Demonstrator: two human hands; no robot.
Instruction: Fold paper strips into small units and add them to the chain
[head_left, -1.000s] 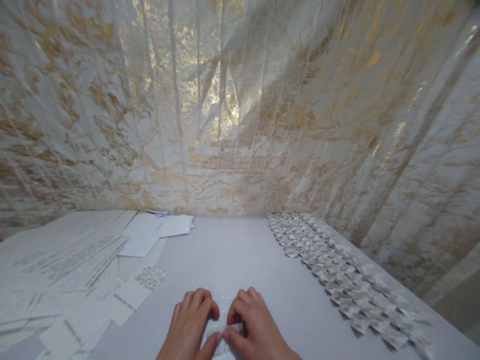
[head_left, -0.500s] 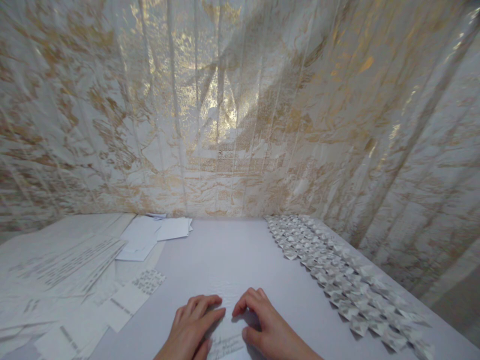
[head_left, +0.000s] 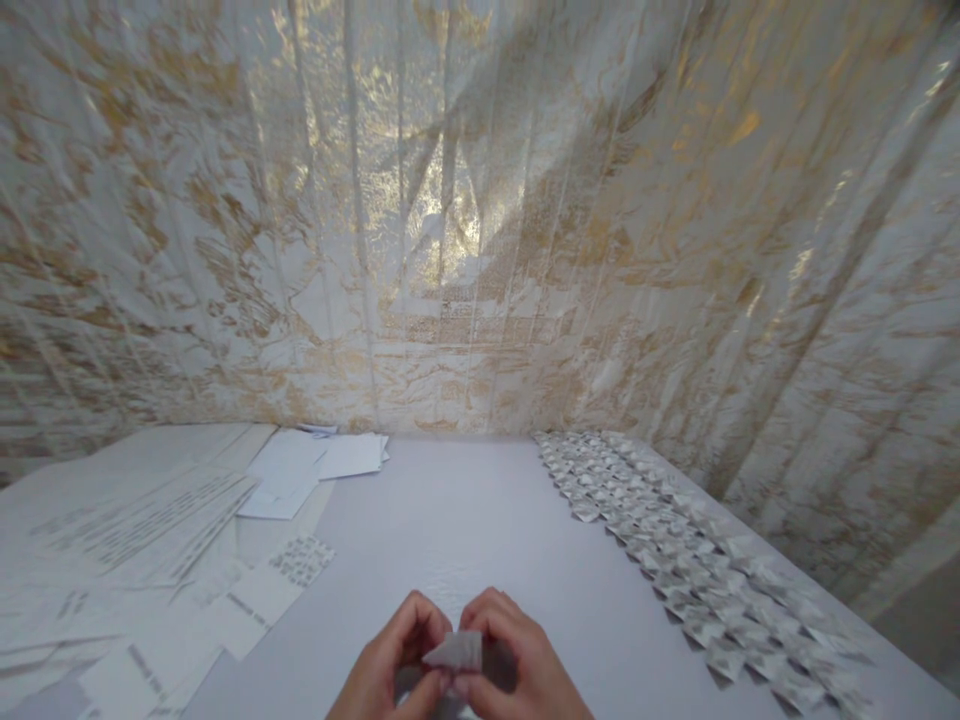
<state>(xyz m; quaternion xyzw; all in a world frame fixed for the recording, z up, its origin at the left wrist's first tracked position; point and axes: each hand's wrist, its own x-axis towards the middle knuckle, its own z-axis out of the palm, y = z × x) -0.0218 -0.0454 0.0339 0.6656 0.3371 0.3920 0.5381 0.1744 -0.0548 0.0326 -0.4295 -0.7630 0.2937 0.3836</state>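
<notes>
A small folded piece of paper (head_left: 457, 652), pale grey with a pointed left end, is pinched between both hands near the bottom middle. My left hand (head_left: 397, 655) closes on its left side, thumb below and fingers curled above. On the other side my right hand (head_left: 517, 650) grips it the same way, the two thumb tips nearly meeting. Part of the paper is hidden behind the fingers. Both hands are held at the near side of the white table (head_left: 442, 520).
Rows of small folded paper pieces (head_left: 675, 550) run along the table's right edge. Loose printed sheets (head_left: 150, 520) overlap on the left, with blank white slips (head_left: 349, 456) at the back. A gold-patterned curtain (head_left: 450, 220) hangs behind the table.
My hands have drawn together from a spread pose over a printed paper on the table. Now they pinch a folded paper between them.
</notes>
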